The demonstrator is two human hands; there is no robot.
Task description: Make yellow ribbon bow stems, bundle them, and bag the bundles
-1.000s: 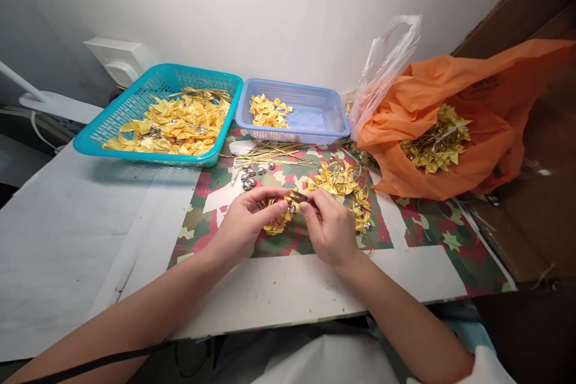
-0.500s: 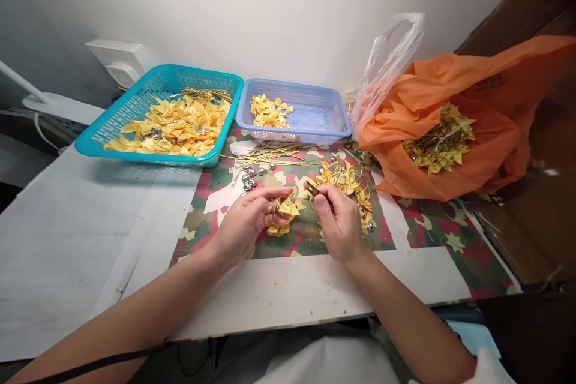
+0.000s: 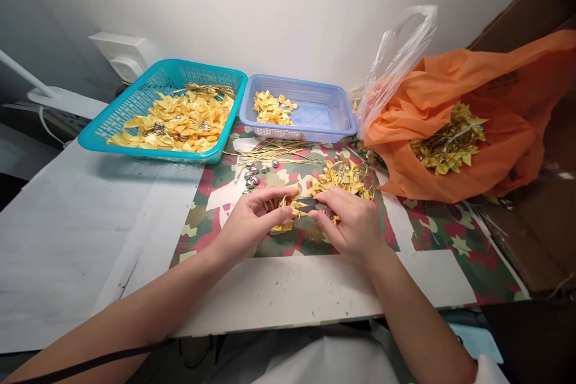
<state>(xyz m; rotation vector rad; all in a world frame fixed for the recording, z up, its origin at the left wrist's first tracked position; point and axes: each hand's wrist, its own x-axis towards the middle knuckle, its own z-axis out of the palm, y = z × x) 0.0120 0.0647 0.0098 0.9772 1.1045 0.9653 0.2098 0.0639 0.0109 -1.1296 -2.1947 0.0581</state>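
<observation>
My left hand is closed on a yellow ribbon flower with loops of thin gold wire around it, its fingertips pinching the near side. My right hand grips a small dark metal tool with two narrow jaws. The tool's tips meet the flower between both hands, and the fingers hide part of it. Just beyond my right hand lies a pile of finished-looking yellow flowers with gold wire and silver bells. Loose silver bells and a bundle of gold wires rest beyond my left hand.
A teal basket holds yellow bows, bells and wires at the back left. Beside it stands a blue basket with some bows. An orange bag with wired flowers sits at the right. A camouflage-patterned cover lies on the table.
My right hand has moved the tool left and down onto the flower, turning its back more upward. My left thumb has come up over the gold wire loops. The view has shifted slightly.
</observation>
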